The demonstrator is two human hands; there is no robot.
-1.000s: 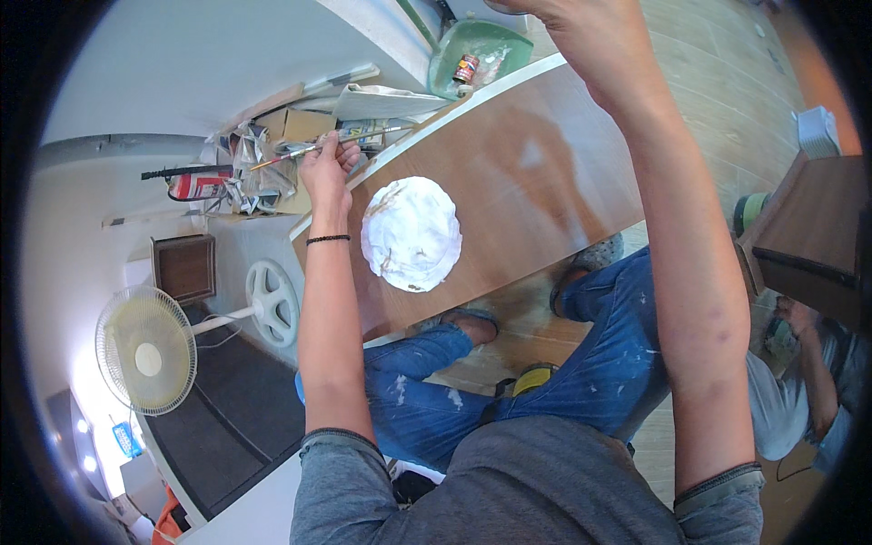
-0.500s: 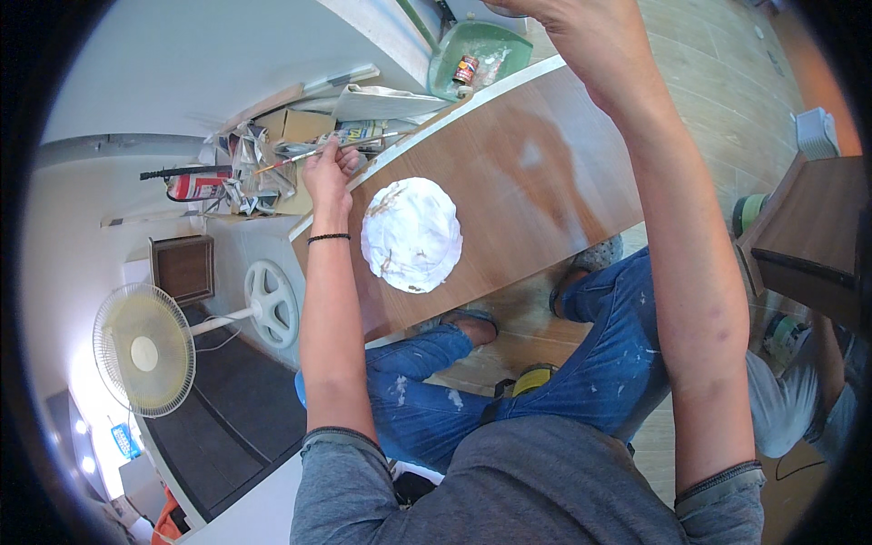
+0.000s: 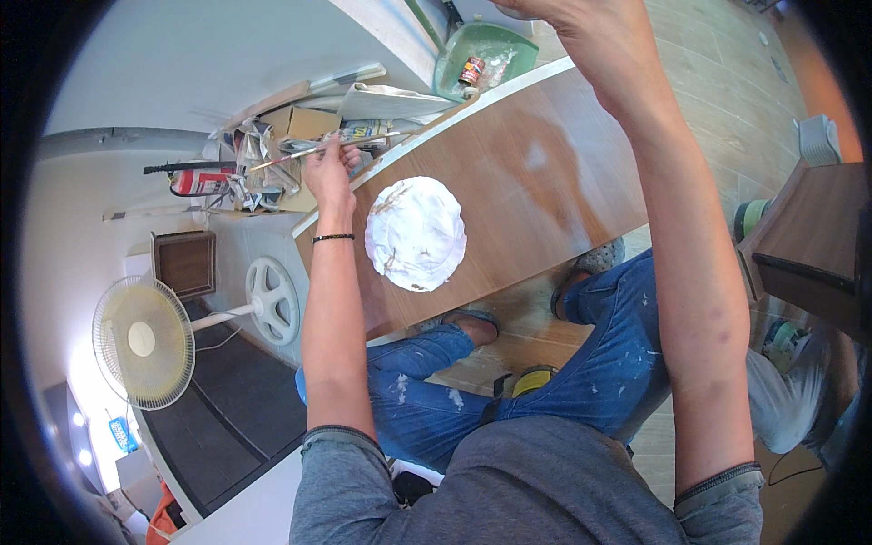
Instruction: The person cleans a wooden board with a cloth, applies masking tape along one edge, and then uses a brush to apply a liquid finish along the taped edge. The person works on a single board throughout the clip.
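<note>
My left hand [image 3: 329, 173] is closed on a thin paintbrush [image 3: 313, 150] that points out past the far left edge of a long brown wooden board [image 3: 536, 191]. A round white plate-like disc [image 3: 416, 232], smeared with white and brown paint, lies on the board just right of that hand. My right hand [image 3: 581, 23] reaches up to the top of the picture above the board; its fingers are cut off by the frame. My legs in paint-spotted blue jeans [image 3: 590, 363] show below the board.
Cardboard boxes and crumpled paper [image 3: 291, 145] pile beyond the board's left end, next to a red extinguisher [image 3: 195, 180]. A green bin [image 3: 481, 54] with small jars sits at the top. A standing fan [image 3: 141, 341] is at left, a dark wooden cabinet [image 3: 808, 245] at right.
My left hand shifted slightly along the board's left edge with the brush. The right arm stayed raised.
</note>
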